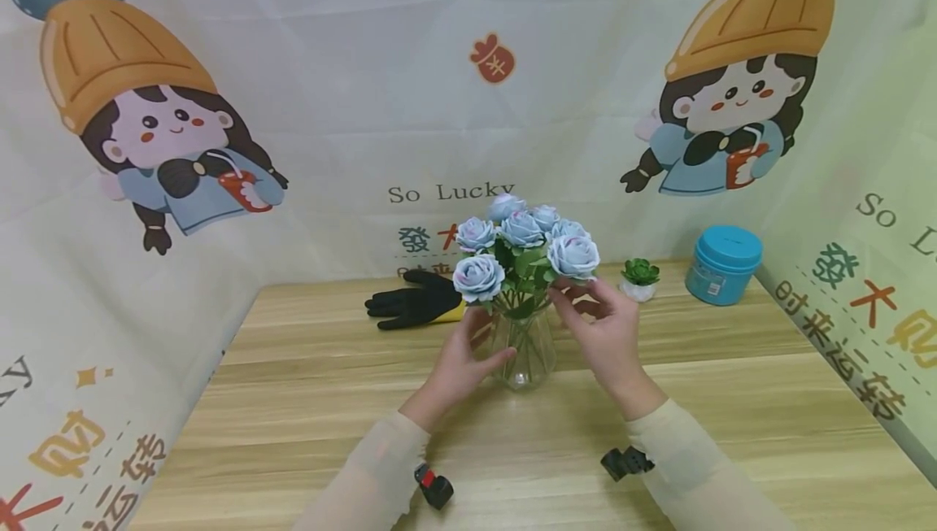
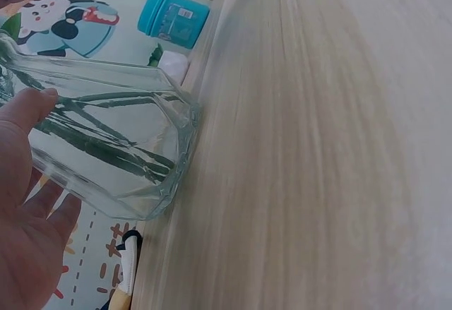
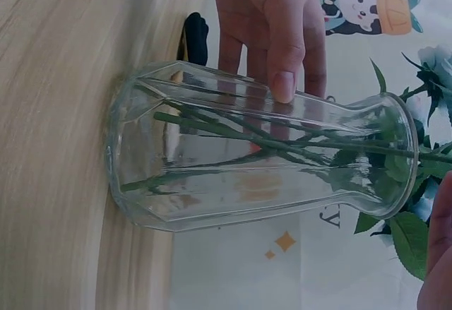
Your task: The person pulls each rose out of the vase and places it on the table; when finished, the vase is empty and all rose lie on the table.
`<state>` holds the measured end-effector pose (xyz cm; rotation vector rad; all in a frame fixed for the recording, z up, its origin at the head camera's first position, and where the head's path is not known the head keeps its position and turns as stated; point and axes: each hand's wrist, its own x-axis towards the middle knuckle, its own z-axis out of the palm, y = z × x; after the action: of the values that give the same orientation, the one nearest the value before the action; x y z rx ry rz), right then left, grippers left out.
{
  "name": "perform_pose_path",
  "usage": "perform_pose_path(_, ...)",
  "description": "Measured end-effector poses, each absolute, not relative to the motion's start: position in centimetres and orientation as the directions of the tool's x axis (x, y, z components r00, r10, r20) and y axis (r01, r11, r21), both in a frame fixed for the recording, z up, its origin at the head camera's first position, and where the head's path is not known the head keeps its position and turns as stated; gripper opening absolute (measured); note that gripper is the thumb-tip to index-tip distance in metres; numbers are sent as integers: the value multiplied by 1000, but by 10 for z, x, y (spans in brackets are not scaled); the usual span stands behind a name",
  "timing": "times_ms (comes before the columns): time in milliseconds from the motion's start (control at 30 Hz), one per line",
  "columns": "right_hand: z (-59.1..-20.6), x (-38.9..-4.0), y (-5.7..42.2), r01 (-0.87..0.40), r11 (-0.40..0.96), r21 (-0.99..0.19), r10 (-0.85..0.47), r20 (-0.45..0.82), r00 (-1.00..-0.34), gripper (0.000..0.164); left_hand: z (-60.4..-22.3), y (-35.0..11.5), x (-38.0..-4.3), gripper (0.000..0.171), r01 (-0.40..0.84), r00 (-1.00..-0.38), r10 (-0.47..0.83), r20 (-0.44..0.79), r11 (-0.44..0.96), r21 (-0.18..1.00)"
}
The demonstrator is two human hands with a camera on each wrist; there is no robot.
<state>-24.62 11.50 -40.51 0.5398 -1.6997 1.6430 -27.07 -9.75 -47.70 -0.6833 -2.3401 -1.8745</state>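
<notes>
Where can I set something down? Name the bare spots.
Bare wooden tabletop lies left of the black, yellow-cuffed glove, and right of the right hand, in front of the round blue plastic tub. Crowded: around the clear glass vase of pale-blue roses, beside the left hand.

Back cloth (image 1: 351,108) reads "So Lucky", with "發" below, rest partly hidden. Right cloth (image 1: 896,177) has "發大" and "时来运转"; left cloth (image 1: 44,287) shows "财" and "运转". Tub (image 1: 721,275) label (image 1: 708,284) too small to read.

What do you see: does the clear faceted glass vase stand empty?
No, the right wrist view shows long green stems inside the clear faceted glass vase.
</notes>
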Motion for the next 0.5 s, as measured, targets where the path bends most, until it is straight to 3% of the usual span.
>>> perform_pose_path(500,-383,-245,121,-776,58,-628,213,768,-605,10,-476,-98,-269,74,380,-898,302,319,170,909)
